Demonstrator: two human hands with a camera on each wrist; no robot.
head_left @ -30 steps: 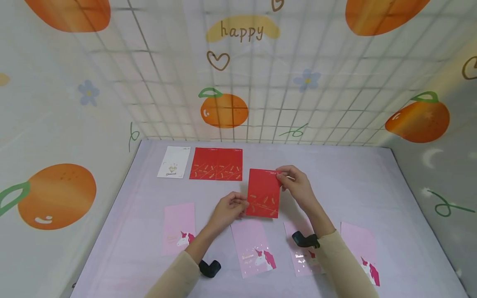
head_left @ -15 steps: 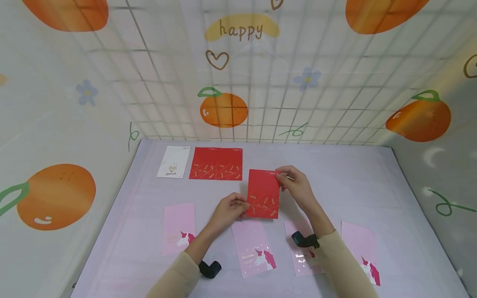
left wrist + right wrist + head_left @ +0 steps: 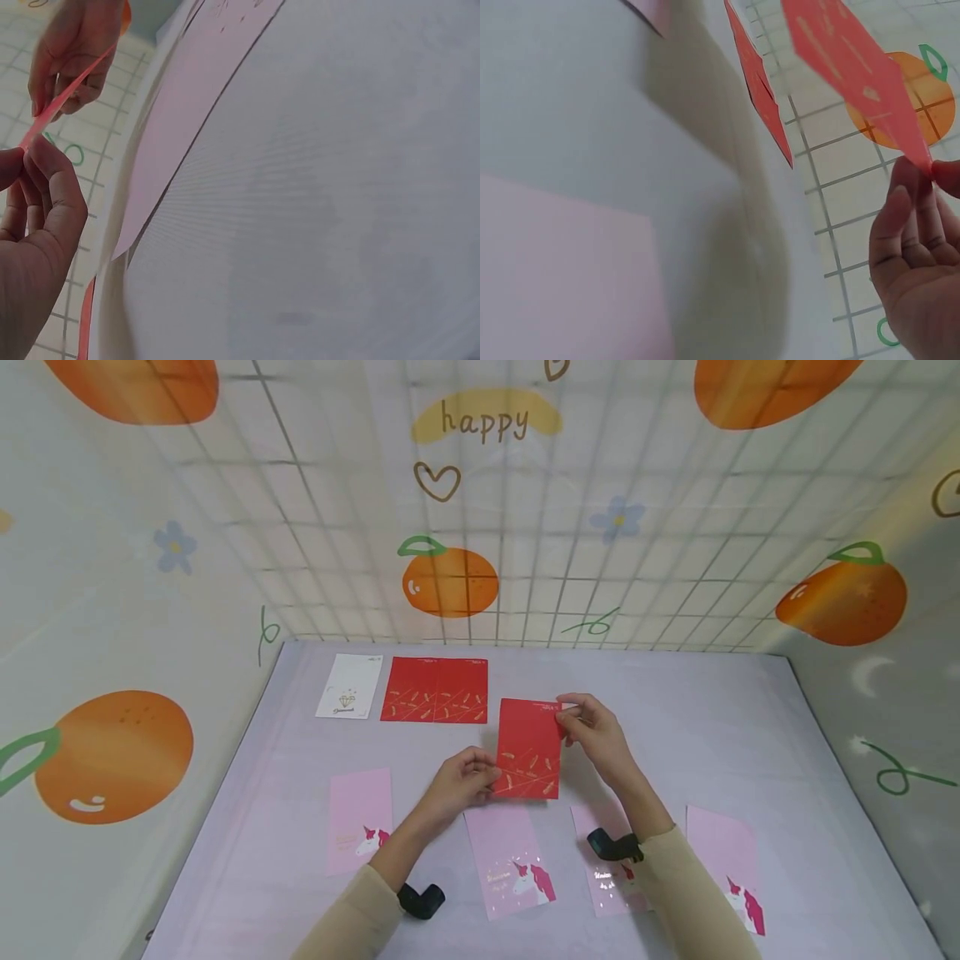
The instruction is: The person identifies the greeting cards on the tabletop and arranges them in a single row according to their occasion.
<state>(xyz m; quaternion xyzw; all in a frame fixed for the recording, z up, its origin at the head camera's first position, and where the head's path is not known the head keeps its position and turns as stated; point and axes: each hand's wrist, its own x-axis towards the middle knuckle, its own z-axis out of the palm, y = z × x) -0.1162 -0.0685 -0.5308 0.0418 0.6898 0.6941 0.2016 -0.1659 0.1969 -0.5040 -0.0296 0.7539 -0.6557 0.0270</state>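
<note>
In the head view a red card (image 3: pixel 528 739) with gold print is held up off the table, facing the camera. My left hand (image 3: pixel 459 785) pinches its lower left edge, while my right hand (image 3: pixel 600 739) pinches the upper right corner. The left wrist view catches the card nearly edge-on between both hands, with my thumb and index finger on it. In the right wrist view its printed face slants down to my right fingertips. Behind the card, two more red cards (image 3: pixel 409 690) lie side by side, touching or nearly so. A white card (image 3: pixel 349 687) with a gold diamond lies left of them.
Several pink unicorn cards lie in a row nearer the front: one at the left (image 3: pixel 362 806), one below the held card (image 3: pixel 502 852), one partly under the right forearm (image 3: pixel 600 893), one at the right (image 3: pixel 722 843). A patterned cloth backdrop (image 3: pixel 525 527) encloses the table (image 3: pixel 712 718).
Both hands keep their grip on the red card. It has shifted only very slightly up and left; the cards on the table stay where they were.
</note>
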